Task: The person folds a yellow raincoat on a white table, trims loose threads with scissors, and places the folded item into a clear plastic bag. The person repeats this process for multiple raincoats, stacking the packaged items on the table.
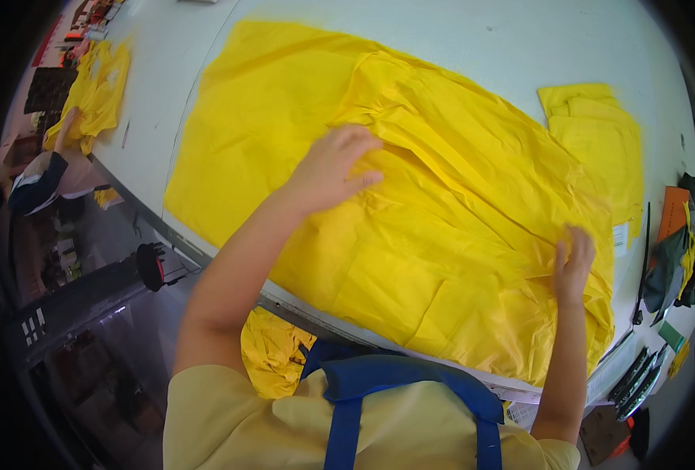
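A large yellow garment (457, 235) of thin, creased fabric lies spread over the white table in front of me, with gathered folds across its middle. My left hand (336, 168) is over the garment's centre, palm down, thumb and fingers apart, nothing seen in them. Toward the right side, my right hand (573, 262) is raised at the fabric, its fingers slightly blurred but apart. Whether either hand's fingertips press on the cloth is hard to see. A flat pocket-like panel shows on the near part of the garment, between my forearms.
Folded yellow garments (598, 133) lie on the white table (504, 35) at the far right. Dark cloth pieces (665, 270) and an orange sheet (673, 211) are at the right edge. Below the table's near edge bunches yellow fabric (273, 352). Another person (50, 176) handles yellow cloth at left.
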The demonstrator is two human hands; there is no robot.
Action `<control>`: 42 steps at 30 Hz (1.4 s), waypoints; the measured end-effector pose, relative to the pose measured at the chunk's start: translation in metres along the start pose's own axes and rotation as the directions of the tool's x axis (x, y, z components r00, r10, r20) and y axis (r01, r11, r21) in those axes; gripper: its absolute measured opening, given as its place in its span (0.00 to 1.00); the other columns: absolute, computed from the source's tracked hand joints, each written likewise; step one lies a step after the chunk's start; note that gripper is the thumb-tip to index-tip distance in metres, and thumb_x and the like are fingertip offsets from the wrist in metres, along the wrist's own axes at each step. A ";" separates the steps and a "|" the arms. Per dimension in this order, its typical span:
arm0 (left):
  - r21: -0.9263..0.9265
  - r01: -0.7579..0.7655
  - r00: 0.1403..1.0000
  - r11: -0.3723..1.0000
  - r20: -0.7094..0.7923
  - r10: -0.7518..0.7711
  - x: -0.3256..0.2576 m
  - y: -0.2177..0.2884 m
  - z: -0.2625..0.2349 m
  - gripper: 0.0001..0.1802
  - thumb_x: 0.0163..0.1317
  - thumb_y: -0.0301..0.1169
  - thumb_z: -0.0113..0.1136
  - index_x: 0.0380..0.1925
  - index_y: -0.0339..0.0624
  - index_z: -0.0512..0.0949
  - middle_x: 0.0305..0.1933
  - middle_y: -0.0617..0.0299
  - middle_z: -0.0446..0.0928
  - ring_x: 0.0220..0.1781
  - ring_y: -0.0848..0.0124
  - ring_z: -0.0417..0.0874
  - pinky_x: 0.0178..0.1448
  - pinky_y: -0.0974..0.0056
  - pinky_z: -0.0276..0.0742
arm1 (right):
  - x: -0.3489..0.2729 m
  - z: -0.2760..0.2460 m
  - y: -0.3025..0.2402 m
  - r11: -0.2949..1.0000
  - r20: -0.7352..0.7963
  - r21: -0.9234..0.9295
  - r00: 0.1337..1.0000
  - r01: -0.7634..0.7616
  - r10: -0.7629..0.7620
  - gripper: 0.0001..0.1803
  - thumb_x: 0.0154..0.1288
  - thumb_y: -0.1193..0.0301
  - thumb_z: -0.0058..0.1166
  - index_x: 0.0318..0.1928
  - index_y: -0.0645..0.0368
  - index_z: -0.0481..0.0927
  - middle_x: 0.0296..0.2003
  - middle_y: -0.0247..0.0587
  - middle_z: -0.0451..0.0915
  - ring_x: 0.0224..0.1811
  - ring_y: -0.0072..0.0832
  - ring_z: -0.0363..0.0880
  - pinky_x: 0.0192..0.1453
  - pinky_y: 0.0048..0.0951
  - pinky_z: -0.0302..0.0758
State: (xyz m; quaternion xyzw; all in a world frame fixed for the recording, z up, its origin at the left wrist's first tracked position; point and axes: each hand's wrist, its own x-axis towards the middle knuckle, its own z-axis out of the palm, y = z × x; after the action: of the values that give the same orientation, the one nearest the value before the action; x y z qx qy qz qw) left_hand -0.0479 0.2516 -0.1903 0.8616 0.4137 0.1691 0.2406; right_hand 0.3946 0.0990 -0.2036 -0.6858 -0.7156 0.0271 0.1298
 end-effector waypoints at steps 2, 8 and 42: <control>0.181 0.073 0.975 0.981 -0.221 -0.032 0.037 0.001 -0.006 0.23 0.62 0.39 0.57 0.56 0.45 0.72 0.59 0.49 0.67 0.62 0.51 0.67 0.64 0.54 0.64 | 0.040 -0.004 0.021 0.996 -0.089 -0.079 0.996 -0.033 0.026 0.21 0.67 0.67 0.49 0.60 0.54 0.69 0.58 0.45 0.69 0.60 0.46 0.66 0.64 0.43 0.61; 0.360 0.221 0.975 0.906 -0.114 -0.193 0.153 -0.080 0.022 0.23 0.62 0.35 0.56 0.59 0.52 0.70 0.59 0.58 0.70 0.64 0.56 0.65 0.66 0.55 0.63 | 0.101 0.014 0.074 0.939 0.166 -0.321 0.969 -0.124 0.185 0.31 0.62 0.72 0.52 0.66 0.43 0.63 0.64 0.44 0.64 0.63 0.46 0.64 0.61 0.46 0.66; 0.392 0.045 0.997 0.919 0.043 -0.067 -0.172 0.049 0.046 0.36 0.58 0.47 0.57 0.66 0.49 0.61 0.75 0.47 0.45 0.75 0.45 0.44 0.73 0.41 0.39 | -0.218 -0.115 0.123 0.914 -0.157 0.010 0.902 -0.406 0.402 0.25 0.46 0.79 0.59 0.50 0.56 0.74 0.51 0.46 0.74 0.56 0.50 0.69 0.63 0.39 0.65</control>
State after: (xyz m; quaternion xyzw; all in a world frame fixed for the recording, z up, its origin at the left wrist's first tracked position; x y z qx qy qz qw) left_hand -0.0975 0.0751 -0.2172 0.8844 0.4569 0.0525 0.0800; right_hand 0.5459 -0.1257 -0.1518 -0.8206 -0.5459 -0.0083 0.1689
